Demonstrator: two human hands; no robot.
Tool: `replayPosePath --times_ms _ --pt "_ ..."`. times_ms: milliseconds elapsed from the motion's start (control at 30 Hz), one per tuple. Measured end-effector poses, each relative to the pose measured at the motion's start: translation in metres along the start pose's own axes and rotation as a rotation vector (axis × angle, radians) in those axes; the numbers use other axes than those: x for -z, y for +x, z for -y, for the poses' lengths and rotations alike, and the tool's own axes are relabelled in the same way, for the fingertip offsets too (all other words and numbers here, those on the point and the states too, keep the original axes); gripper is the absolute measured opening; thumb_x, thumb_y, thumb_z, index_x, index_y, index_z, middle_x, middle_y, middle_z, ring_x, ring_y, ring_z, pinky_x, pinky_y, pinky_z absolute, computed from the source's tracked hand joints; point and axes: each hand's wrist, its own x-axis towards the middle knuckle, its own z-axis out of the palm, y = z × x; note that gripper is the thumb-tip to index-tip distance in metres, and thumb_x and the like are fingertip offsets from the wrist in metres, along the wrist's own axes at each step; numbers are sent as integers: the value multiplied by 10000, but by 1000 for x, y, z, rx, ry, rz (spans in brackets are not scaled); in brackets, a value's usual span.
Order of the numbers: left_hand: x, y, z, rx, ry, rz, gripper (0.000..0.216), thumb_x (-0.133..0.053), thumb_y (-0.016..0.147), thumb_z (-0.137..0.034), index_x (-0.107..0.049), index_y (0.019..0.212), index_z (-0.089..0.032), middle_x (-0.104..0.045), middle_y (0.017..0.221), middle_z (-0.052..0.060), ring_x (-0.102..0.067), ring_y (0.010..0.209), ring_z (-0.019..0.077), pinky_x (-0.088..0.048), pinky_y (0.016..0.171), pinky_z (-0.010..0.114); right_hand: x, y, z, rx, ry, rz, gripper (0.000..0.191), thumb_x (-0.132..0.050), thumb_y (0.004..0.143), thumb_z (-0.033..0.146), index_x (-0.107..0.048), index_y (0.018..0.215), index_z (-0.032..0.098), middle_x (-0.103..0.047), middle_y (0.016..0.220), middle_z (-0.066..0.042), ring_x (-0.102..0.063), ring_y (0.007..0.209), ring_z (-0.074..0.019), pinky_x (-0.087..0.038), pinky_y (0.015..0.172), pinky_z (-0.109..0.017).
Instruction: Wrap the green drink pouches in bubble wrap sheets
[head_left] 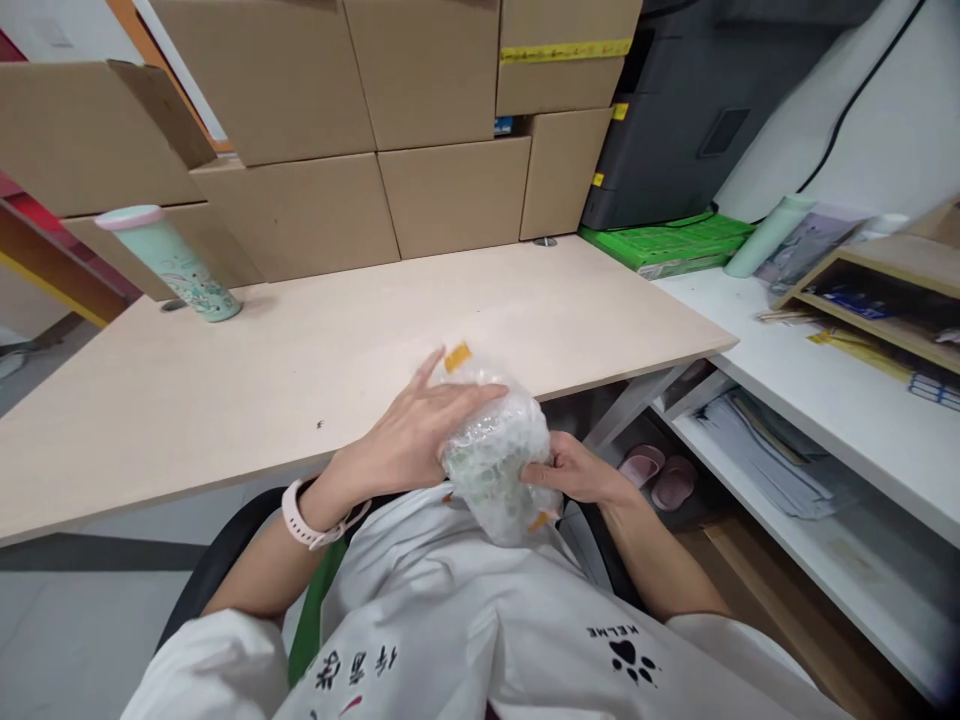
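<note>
A bundle of clear bubble wrap (pixel 499 455) is held at the table's front edge, above my lap. Something pale green shows faintly inside it, its kind hidden by the wrap. Two bits of orange tape stick to the wrap, one at the top and one low on the right. My left hand (pixel 420 425), with a pale pink wristband (pixel 300 515), lies over the bundle's left and upper side, fingers reaching across it. On the right side my right hand (pixel 574 468) grips the bundle, thumb in front and the other fingers partly hidden behind.
A mint tumbler (pixel 176 265) stands on the wooden table (pixel 337 340) at the left. Cardboard boxes (pixel 435 75) are stacked along the back. Dark grey cases (pixel 675 120) and a green box (pixel 667 243) stand at the back right. A white shelf unit (pixel 825 370) borders the right side.
</note>
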Motion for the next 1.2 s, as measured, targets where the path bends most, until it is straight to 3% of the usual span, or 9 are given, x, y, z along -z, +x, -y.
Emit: replayPosePath --times_ms 133,333,433,533,700,833,967,1067,1200 --pt "17 -3 -18 86 -401 25 636 -640 866 -334 -407 1455 -389 -588 1426 37 -614 1270 305 -544 1019 540 -7 -7 7 94 -81 -156 412 -773 628 707 -671 664 310 -704 686 -25 -661 685 -265 -612 676 -484" --pt "5 -10 -30 257 -889 -86 1007 -548 737 -853 -183 1554 -390 -493 1512 105 -571 1307 369 -560 951 585 -20 -3 19 272 -161 -343 389 -688 731 692 -660 678 308 -697 679 -41 -679 686 -281 -585 650 -462" --pt "-23 -4 -24 367 -824 -371 1019 -688 737 -736 -161 1539 -396 -582 1420 105 -660 1193 329 -617 866 531 -27 13 32 299 -125 -458 378 -665 777 670 -670 821 294 -724 781 -38 -700 762 -301 -584 655 -450" --pt "-49 10 -5 493 -846 -575 563 -648 875 -572 -433 1349 -356 -638 1341 92 -669 1184 299 -626 883 517 -29 35 47 334 -100 -531 403 -625 842 635 -636 1037 283 -735 989 -43 -703 919 -293 -591 750 -429" --pt "-66 35 50 544 -785 -597 423 -502 979 -496 -394 1382 -426 -656 1319 53 -698 1129 268 -640 851 536 -12 70 63 271 -553 -738 346 -595 870 630 -591 802 292 -676 783 -57 -676 878 -325 -548 778 -503" --pt "-76 39 87 639 -423 -707 705 -656 870 -523 -343 1489 -393 -517 1485 97 -508 1370 365 -532 1014 659 0 86 73 400 -842 -932 300 -521 930 551 -654 966 285 -671 1089 -147 -590 1109 -418 -447 955 -657" --pt "-85 38 98 606 -172 -774 692 -648 863 -463 -374 1495 -402 -346 1604 71 -319 1482 406 -305 1149 761 -4 108 78 571 -885 -844 320 -413 980 422 -640 1172 301 -612 1307 -101 -487 1282 -400 -349 1082 -695" --pt "-87 40 95 467 -28 -697 568 -540 914 -376 -425 1468 -425 -334 1612 23 -241 1516 388 -81 1202 775 -7 130 70 568 -844 -705 310 -402 976 398 -664 1118 314 -626 1295 -78 -466 1320 -381 -305 1135 -683" --pt "-89 40 91 444 29 -522 607 -463 925 -248 -384 1493 -447 -458 1543 33 -343 1479 367 -85 1211 755 -6 148 54 493 -740 -612 337 -378 984 412 -661 1132 305 -629 1287 -84 -476 1311 -385 -296 1140 -680"
